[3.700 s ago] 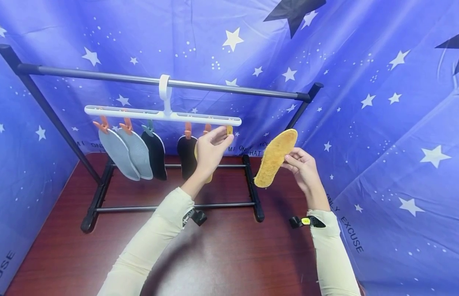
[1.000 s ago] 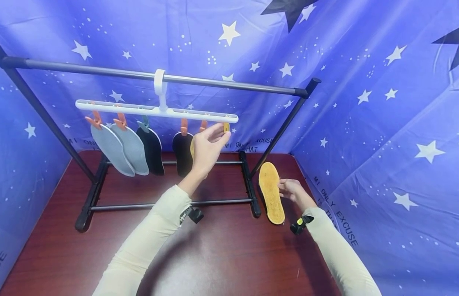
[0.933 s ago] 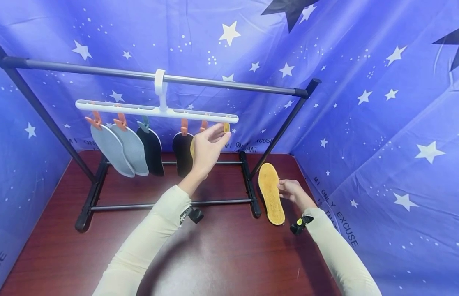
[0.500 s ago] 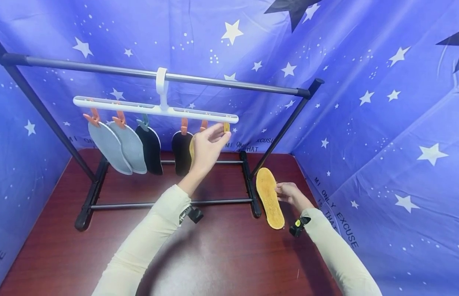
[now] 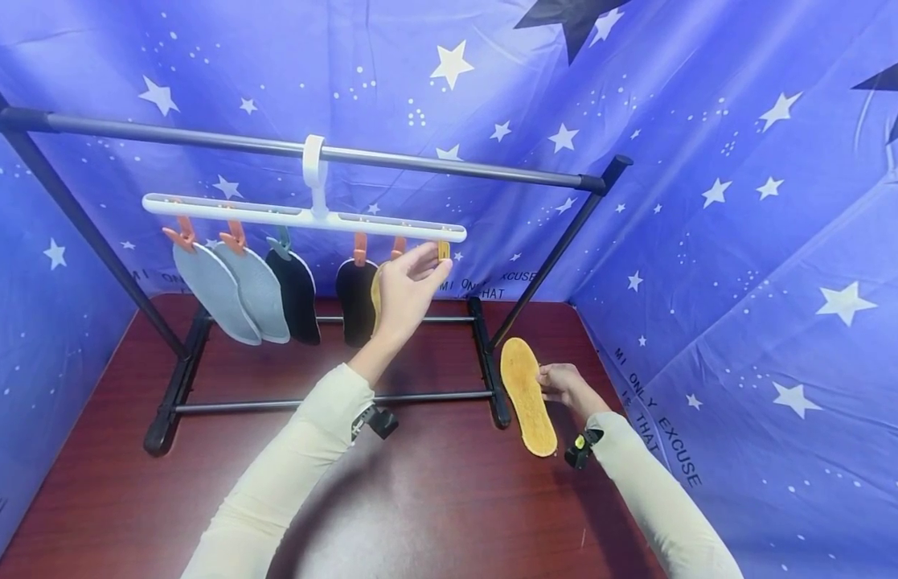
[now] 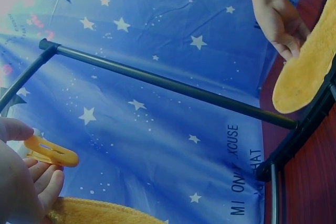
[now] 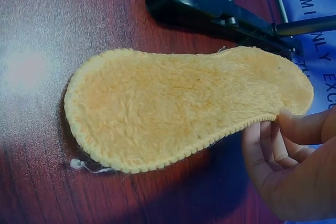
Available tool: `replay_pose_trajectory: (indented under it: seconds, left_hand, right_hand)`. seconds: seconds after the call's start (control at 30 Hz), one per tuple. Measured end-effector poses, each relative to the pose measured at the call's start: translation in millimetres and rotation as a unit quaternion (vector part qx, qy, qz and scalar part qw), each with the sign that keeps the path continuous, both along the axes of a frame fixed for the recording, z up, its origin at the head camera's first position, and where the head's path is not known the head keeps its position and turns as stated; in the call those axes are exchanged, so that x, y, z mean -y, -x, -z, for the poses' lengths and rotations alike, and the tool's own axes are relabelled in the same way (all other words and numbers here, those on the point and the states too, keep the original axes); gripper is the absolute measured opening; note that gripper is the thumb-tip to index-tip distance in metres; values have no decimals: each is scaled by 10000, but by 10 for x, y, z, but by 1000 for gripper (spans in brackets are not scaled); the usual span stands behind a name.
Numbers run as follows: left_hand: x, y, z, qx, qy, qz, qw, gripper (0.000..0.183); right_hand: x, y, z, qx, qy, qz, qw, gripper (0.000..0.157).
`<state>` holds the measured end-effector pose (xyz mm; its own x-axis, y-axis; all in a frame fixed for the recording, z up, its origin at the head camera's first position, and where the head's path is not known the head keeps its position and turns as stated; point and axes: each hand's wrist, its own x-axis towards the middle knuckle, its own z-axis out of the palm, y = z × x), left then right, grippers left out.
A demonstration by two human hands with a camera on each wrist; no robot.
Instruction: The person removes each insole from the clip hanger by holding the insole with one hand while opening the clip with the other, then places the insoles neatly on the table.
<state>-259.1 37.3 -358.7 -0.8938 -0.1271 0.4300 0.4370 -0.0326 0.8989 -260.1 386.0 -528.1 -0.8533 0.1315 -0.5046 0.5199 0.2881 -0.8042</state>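
Observation:
My left hand point(image 5: 407, 293) pinches a yellow clothespin point(image 5: 444, 252) at the right end of the white hanger point(image 5: 239, 211). In the left wrist view the thumb and fingers press the clothespin's tail. My right hand point(image 5: 567, 388) holds a yellow fleecy insole point(image 5: 528, 398) by its edge, low beside the rack's right foot. The right wrist view shows the thumb on top of the insole's edge. Clipped along the hanger are two grey insoles point(image 5: 215, 296), a black insole point(image 5: 293, 297) and another black insole point(image 5: 356, 304). A second yellow insole point(image 6: 100, 211) hangs mostly hidden behind my left hand.
The hanger hooks over the top bar point(image 5: 449, 163) of a black metal rack, whose feet point(image 5: 165, 422) stand on a reddish-brown table point(image 5: 449, 498). Orange clothespins point(image 5: 360, 249) and a green one point(image 5: 284, 239) hold the hung insoles. Blue star-patterned cloth point(image 5: 709, 265) surrounds the table.
The right hand has lowered the yellow insole from beside the rack's upright towards the table, turning it to lean the other way. The left hand keeps its pinch on the clothespin.

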Motion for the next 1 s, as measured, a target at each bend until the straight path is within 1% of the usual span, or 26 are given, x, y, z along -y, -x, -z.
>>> replay_pose_trajectory:
  seconds: [0.23, 0.47, 0.63, 0.83, 1.0]
  left_hand:
    - [13, 0, 2, 16, -43, 24, 10000, 35]
    - [17, 3, 12, 39, 50, -34, 10000, 35]
    - [14, 7, 19, 48, -2, 21, 10000, 35]
    - [15, 13, 17, 25, -31, 73, 10000, 36]
    - [15, 9, 31, 37, 37, 20, 10000, 35]
  right_hand:
    - [17, 6, -2, 2, -174, 11, 9998, 18]
    - [1, 40, 24, 81, -408, -78, 9991, 19]
    - [13, 44, 34, 82, -597, -59, 9982, 16]
    - [70, 33, 21, 48, -798, -46, 9968, 17]
    - [93, 3, 56, -52, -957, -37, 9954, 19]
